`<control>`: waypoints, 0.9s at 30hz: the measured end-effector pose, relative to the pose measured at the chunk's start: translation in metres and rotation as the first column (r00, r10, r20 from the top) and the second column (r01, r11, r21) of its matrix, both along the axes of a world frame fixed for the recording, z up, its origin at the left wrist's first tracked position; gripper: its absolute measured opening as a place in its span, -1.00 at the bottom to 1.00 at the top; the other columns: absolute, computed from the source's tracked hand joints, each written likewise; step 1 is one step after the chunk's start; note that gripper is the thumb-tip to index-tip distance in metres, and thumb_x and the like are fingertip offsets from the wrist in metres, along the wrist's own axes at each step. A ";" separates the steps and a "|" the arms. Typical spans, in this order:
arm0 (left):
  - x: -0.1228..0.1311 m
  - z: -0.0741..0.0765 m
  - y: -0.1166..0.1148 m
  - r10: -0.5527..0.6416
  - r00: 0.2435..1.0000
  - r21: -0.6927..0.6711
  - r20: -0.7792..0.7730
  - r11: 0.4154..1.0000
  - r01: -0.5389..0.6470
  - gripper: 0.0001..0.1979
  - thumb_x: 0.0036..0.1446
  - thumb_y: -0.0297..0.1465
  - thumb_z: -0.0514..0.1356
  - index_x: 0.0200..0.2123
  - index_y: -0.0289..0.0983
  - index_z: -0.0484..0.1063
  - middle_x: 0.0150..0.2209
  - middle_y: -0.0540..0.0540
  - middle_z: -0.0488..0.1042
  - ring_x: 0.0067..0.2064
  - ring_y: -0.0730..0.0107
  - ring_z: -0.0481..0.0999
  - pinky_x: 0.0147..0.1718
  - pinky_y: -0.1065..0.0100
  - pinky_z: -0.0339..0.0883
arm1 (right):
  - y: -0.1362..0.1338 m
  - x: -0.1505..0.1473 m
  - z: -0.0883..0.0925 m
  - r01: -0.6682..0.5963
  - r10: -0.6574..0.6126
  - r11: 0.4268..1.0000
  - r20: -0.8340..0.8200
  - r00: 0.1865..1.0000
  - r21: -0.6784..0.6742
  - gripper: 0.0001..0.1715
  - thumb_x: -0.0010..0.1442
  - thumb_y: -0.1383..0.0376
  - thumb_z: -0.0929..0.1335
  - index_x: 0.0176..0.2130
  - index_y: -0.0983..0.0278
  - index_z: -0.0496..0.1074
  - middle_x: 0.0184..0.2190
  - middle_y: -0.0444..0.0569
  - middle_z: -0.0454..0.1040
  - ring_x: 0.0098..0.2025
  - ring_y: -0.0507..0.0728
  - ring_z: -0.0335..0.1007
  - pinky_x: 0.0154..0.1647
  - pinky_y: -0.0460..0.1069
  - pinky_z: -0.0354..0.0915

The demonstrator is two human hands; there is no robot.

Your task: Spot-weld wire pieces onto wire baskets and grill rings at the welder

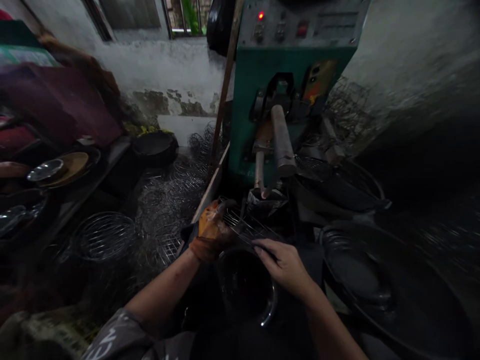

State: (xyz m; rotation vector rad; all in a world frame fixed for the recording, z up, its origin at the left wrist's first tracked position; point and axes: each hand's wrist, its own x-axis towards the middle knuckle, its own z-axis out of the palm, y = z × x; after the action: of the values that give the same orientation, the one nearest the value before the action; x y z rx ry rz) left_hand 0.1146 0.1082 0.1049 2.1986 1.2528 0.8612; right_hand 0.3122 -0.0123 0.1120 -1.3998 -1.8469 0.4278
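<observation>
My left hand (213, 230), in an orange work glove, is closed around one end of some thin metal wires (247, 230) in front of the machine. At the other end of the wires, the thumb and fingers of my bare right hand (281, 262) are pinched together. How many wires there are is too dark to tell. Just below both hands lies a dark round shape with a shiny metal ring (268, 315) along its edge. Beyond the hands, a green machine (247, 80) with a red light holds a thick metal bar (283, 142) pointing towards me.
Wire racks and rings (161, 200) are heaped on the left, with a round wire grid (103, 237) nearer me. A large dark basin (420, 300) stands at right. On the far left, another person's hand (11, 169) is beside a tan round plate (73, 167). A wooden board (212, 187) borders the machine.
</observation>
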 end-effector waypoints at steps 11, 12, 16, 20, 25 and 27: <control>0.004 -0.010 0.001 -0.013 0.998 -0.051 -0.061 0.999 0.010 -0.46 0.11 -0.17 0.43 0.15 -0.14 0.53 -0.01 -0.13 0.60 -0.02 0.10 0.64 0.06 0.14 0.54 | 0.012 0.001 -0.014 0.185 -0.188 0.981 0.039 0.981 0.063 -0.79 0.44 0.26 0.31 -0.19 0.15 0.55 -0.16 0.07 0.66 -0.10 0.31 0.63 -0.03 0.20 0.57; 0.001 -0.012 0.002 -0.024 0.997 -0.044 -0.080 0.999 0.020 -0.42 0.10 -0.17 0.44 0.19 -0.13 0.51 0.03 -0.14 0.59 0.01 0.08 0.63 0.07 0.14 0.54 | 0.012 0.003 -0.017 0.155 -0.155 0.987 0.005 0.988 0.029 -0.79 0.44 0.26 0.30 -0.18 0.15 0.55 -0.20 0.03 0.67 -0.15 0.28 0.64 -0.09 0.16 0.58; -0.015 -0.003 0.002 -0.138 0.950 -0.001 -0.281 0.990 0.143 -0.13 0.03 -0.14 0.46 0.41 -0.15 0.36 0.13 -0.22 0.54 0.04 -0.04 0.61 0.02 0.09 0.56 | 0.010 0.006 -0.021 0.152 -0.150 0.988 -0.071 0.986 0.023 -0.80 0.41 0.27 0.31 -0.17 0.17 0.56 -0.22 0.02 0.68 -0.18 0.26 0.66 -0.13 0.11 0.59; -0.026 0.010 0.003 -0.077 0.846 0.170 -0.527 0.966 0.195 -0.15 0.09 -0.15 0.42 0.45 -0.07 0.35 0.20 -0.34 0.50 0.09 -0.30 0.57 -0.07 -0.13 0.55 | 0.012 0.011 -0.014 0.134 -0.133 0.991 -0.109 0.985 0.010 -0.80 0.38 0.28 0.33 -0.21 0.17 0.58 -0.25 0.01 0.68 -0.22 0.26 0.67 -0.16 0.09 0.59; -0.023 -0.006 0.017 -0.140 0.907 0.491 -0.397 0.803 0.338 -0.45 0.25 -0.28 0.31 0.30 -0.15 0.50 0.41 -0.32 0.35 0.42 -0.35 0.29 0.18 -0.18 0.43 | 0.019 0.024 -0.010 0.123 -0.124 0.992 -0.135 0.983 -0.012 -0.78 0.36 0.23 0.34 -0.22 0.18 0.60 -0.24 0.01 0.69 -0.21 0.26 0.68 -0.16 0.09 0.59; -0.019 -0.015 0.024 -0.247 0.908 0.466 -0.339 0.794 0.390 -0.52 0.32 -0.34 0.22 0.28 -0.26 0.50 0.30 -0.29 0.47 0.34 -0.14 0.44 0.20 -0.03 0.45 | 0.020 0.028 -0.011 0.108 -0.111 0.994 -0.124 0.986 -0.035 -0.77 0.36 0.22 0.33 -0.21 0.18 0.60 -0.23 0.02 0.70 -0.19 0.26 0.68 -0.15 0.08 0.59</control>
State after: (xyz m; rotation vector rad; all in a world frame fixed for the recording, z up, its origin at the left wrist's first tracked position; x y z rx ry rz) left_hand 0.0961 0.1318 0.0894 2.9412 0.7484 0.8629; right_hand 0.3405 0.0076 0.1015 -1.4520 -1.6602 0.4770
